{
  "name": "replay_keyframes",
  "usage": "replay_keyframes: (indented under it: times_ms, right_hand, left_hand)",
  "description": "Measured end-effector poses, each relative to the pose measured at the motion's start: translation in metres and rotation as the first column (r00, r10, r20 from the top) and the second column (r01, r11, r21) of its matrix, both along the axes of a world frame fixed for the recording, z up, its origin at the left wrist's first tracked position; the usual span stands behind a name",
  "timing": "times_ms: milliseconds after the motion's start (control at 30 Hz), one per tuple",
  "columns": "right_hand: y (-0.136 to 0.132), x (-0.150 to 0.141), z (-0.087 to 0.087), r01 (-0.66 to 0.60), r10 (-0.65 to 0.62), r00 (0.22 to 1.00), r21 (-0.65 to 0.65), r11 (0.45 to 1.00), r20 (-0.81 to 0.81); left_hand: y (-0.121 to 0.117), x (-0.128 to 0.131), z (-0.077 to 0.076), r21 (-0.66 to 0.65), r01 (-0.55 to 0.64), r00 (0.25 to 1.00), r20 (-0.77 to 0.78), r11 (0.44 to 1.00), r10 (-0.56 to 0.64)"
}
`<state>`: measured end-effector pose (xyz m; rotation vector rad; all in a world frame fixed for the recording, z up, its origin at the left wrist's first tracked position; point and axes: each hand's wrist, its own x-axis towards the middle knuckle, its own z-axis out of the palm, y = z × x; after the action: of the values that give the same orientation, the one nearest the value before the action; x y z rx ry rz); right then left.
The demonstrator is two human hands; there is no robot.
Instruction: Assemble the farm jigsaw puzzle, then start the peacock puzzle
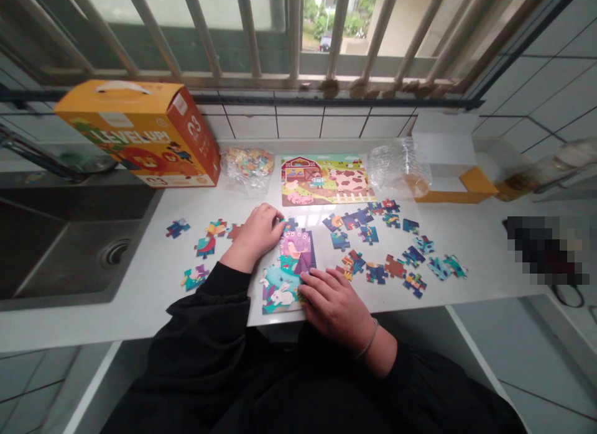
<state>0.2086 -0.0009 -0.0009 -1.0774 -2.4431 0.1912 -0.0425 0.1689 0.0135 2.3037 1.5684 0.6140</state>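
Note:
A partly joined jigsaw puzzle (284, 294) with a white rabbit and purple and teal shapes lies at the counter's front edge. At its upper left is my left hand (256, 232), fingers bent together, the tips against a small blue puzzle piece (291, 224) at the top. How firmly they grip it is hard to see. My right hand (333, 300) lies over the lower right edge of the puzzle with its fingers stretched out and slightly apart, covering part of the picture. Loose puzzle pieces (395, 266) spread to the right, and several more puzzle pieces (205, 247) lie left of my left hand.
A finished-looking farm picture (326, 180) lies behind the puzzle. Beside it are a bag of pieces (249, 166) and crumpled clear plastic (396, 166). An orange carton (149, 135) stands back left by the sink (135, 278); an open box (448, 188) sits back right.

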Motion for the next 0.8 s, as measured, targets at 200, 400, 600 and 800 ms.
replay_keyframes:
  times_ms: [200, 400, 600, 800]
  right_hand:
    - [0.000, 0.001, -0.001, -0.008, 0.008, 1.000, -0.009, 1.000, 0.004]
    - [0.000, 0.000, -0.002, -0.003, 0.004, 1.000, 0.018, 1.000, -0.031]
    - [0.000, 0.000, -0.001, -0.008, 0.008, 1.000, 0.023, 1.000, -0.024]
    - [0.000, 0.000, -0.002, -0.011, 0.011, 1.000, 0.016, 1.000, -0.016]
  left_hand:
    - [0.001, 0.000, 0.001, -0.011, -0.016, 0.996, 0.086, 1.000, 0.017]
    - [-0.003, 0.003, 0.005, -0.151, -0.107, 0.965, 0.222, 0.983, 0.139]
    - [0.000, 0.003, -0.002, -0.205, -0.126, 0.910, 0.366, 0.971, 0.195]
    - [-0.001, 0.005, -0.006, -0.264, -0.023, 0.880, 0.452, 0.964, 0.145]
